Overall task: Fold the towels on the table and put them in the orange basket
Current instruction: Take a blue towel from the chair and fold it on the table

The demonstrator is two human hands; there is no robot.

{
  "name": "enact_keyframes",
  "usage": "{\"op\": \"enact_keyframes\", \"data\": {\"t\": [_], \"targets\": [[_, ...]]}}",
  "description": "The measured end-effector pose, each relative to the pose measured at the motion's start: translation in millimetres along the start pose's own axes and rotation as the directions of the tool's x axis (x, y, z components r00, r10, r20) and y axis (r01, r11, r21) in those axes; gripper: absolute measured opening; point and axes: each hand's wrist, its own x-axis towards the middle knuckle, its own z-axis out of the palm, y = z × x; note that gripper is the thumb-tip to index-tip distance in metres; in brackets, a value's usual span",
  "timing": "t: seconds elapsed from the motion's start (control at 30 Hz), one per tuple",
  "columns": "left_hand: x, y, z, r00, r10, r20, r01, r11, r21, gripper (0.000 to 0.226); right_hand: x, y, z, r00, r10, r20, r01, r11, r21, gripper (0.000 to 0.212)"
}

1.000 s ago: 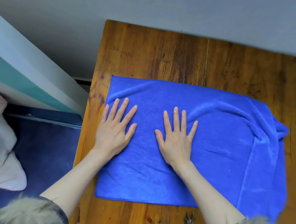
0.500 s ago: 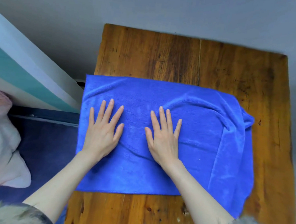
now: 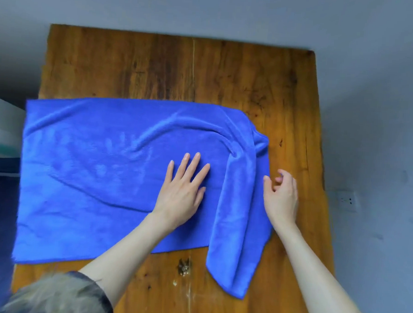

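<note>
- Blue towel point(image 3: 92, 174): spread across the wooden bench point(image 3: 157, 65), its left edge overhanging the bench's left side. Its right portion is bunched into a rumpled fold running toward the near edge.
- Left hand point(image 3: 182, 193): rests palm down on the towel just left of the fold. Grip fully open, fingers straight and spread, holding nothing.
- Right hand point(image 3: 281, 196): positioned at the right edge of the bunched fold, over bare bench. Grip relaxed, fingers loosely curled, thumb close to the cloth; nothing is held.
- Orange basket: out of view.
</note>
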Motion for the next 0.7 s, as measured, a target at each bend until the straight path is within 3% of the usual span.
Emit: {"op": "enact_keyframes", "data": {"t": [0.13, 0.23, 0.37, 0.5, 0.6, 0.7], "targets": [[12.4, 28.0, 14.5, 0.987, -0.155, 0.036, 0.159, 0.978, -0.136, 0.071, 11.8, 13.1, -4.2, 0.963, 0.110, 0.247, -0.090, 0.992, -0.088, 0.030], [13.8, 31.6, 15.8, 0.978, -0.203, 0.041, 0.207, 0.971, -0.123, 0.073, 28.0, 14.8, -11.4, 0.938, 0.107, 0.329, -0.083, 0.993, -0.086, 0.022], [14.9, 36.3, 9.0, 0.973, -0.228, 0.044, 0.231, 0.965, -0.125, 0.071, 65.3, 29.5, -49.3, 0.967, 0.099, 0.236, -0.096, 0.995, -0.026, 0.012], [18.5, 44.6, 5.4, 0.965, -0.261, 0.030, 0.263, 0.961, -0.081, 0.067, 106.7, 52.7, -85.3, 0.989, 0.107, 0.105, -0.105, 0.994, -0.028, 0.020], [25.3, 60.1, 2.5, 0.967, -0.245, -0.072, 0.242, 0.969, -0.047, 0.062, 124.8, 61.3, -92.4, 0.987, 0.021, 0.158, -0.018, 1.000, -0.018, 0.024], [33.9, 86.1, 0.3, 0.979, -0.124, -0.163, 0.120, 0.992, -0.037, 0.055, 131.7, 69.1, -90.9, 0.984, 0.049, 0.170, -0.054, 0.998, 0.027, 0.025]]}}
